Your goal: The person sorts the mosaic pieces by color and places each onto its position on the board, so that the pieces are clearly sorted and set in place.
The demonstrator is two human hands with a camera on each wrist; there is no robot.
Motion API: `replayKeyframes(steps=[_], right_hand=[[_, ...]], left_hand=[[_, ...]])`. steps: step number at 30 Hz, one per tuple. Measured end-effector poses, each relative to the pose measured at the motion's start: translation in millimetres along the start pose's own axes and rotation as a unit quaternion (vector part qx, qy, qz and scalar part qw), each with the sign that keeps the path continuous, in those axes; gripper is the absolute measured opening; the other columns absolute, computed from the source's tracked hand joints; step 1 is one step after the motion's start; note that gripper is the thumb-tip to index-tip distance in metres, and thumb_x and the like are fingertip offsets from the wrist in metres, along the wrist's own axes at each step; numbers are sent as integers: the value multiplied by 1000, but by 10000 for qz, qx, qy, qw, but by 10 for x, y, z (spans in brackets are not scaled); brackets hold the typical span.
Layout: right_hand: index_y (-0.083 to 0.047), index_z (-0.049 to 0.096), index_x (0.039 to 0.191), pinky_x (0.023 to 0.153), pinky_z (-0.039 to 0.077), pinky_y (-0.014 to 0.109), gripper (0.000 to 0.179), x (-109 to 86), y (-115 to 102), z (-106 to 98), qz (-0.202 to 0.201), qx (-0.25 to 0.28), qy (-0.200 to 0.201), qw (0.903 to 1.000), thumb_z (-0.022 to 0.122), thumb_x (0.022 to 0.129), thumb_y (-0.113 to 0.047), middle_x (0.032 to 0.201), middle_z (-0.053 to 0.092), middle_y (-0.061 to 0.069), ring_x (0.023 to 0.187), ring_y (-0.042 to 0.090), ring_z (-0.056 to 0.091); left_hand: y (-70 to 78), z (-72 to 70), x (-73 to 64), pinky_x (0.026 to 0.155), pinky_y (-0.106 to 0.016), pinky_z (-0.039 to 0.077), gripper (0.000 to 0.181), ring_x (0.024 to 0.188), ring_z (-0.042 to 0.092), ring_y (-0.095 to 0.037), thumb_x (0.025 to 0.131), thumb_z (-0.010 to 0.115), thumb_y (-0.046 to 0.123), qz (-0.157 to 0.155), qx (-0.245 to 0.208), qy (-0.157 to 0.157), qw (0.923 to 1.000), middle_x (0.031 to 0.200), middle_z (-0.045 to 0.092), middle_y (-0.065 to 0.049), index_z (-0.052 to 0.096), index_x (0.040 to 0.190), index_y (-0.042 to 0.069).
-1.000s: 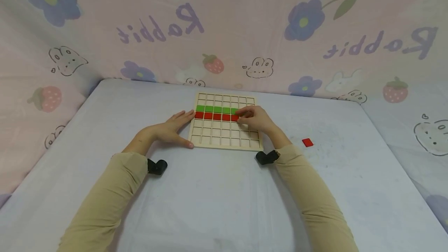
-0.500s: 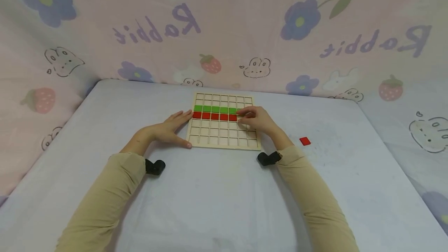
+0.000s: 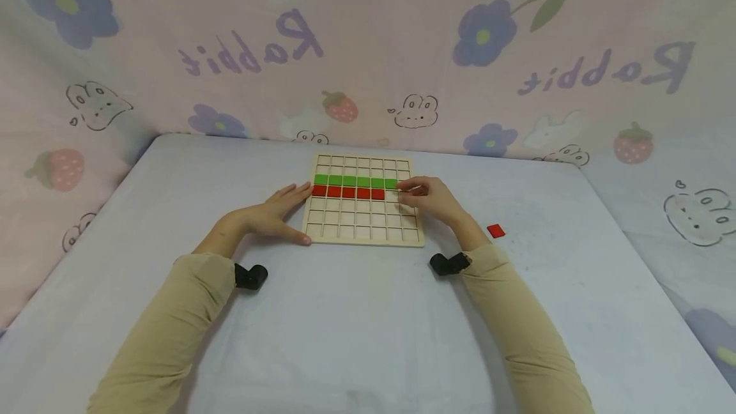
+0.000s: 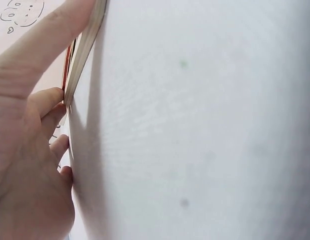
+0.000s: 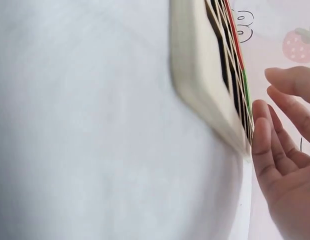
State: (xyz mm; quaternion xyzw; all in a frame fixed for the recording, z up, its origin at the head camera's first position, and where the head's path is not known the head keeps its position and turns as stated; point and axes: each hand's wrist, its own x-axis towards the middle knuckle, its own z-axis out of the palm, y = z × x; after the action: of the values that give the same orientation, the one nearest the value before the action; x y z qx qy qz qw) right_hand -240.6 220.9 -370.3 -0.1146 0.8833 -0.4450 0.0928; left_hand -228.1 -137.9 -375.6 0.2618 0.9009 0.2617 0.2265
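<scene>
A pale wooden grid board [image 3: 368,243] lies on the white table. Across it runs a row of several green tiles [image 3: 357,181], and just in front is a row of several red tiles [image 3: 347,192]. My left hand [image 3: 267,217] is spread at the board's left side, with thumb [image 4: 50,35] and fingers touching its edge. Over the board's right side, close to the last green tile, hovers my right hand [image 3: 434,200]. Its fingers are loosely bent, and the right wrist view shows no tile in them. A loose red tile [image 3: 496,230] lies to the right.
Black camera mounts [image 3: 252,277] stick out from both wrists above the table. Behind the table [image 3: 356,337] hangs a pink cloth [image 3: 368,50] printed with rabbits, flowers and strawberries.
My right hand has drawn slightly to the right, and the green tile at the row's right end now shows fully. My left hand stays at the board's edge. The view has shifted a little.
</scene>
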Motion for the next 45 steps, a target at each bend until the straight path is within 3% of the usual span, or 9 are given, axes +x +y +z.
replayKeyframes(steps=[13, 29, 45], right_hand=[[-7, 64, 123, 80, 49, 31, 37, -113, 55, -112, 143, -161, 148, 9997, 68, 89, -21, 125, 63, 13, 108, 28, 62], [-4, 61, 126, 83, 53, 33, 38, -241, 162, -287, 72, -142, 190, 9997, 66, 91, -16, 129, 60, 17, 108, 32, 62], [-4, 60, 127, 79, 50, 24, 40, -379, 254, -450, 286, -297, 294, 9987, 66, 91, -18, 129, 60, 18, 108, 31, 62]], left_hand=[[7, 1, -23, 115, -64, -2, 114, 148, -12, -34, 74, 77, 50, -44, -12, 31, 10000, 163, -3, -6, 7, 155, 11], [-2, 15, 0, 114, -64, -2, 114, 148, -12, -34, 74, 77, 50, -34, -2, 23, 10000, 163, -3, -6, 7, 155, 11], [2, -3, 10, 114, -65, -3, 115, 148, -13, -35, 74, 77, 51, -44, -42, 10, 10000, 163, -4, -6, 7, 156, 13]])
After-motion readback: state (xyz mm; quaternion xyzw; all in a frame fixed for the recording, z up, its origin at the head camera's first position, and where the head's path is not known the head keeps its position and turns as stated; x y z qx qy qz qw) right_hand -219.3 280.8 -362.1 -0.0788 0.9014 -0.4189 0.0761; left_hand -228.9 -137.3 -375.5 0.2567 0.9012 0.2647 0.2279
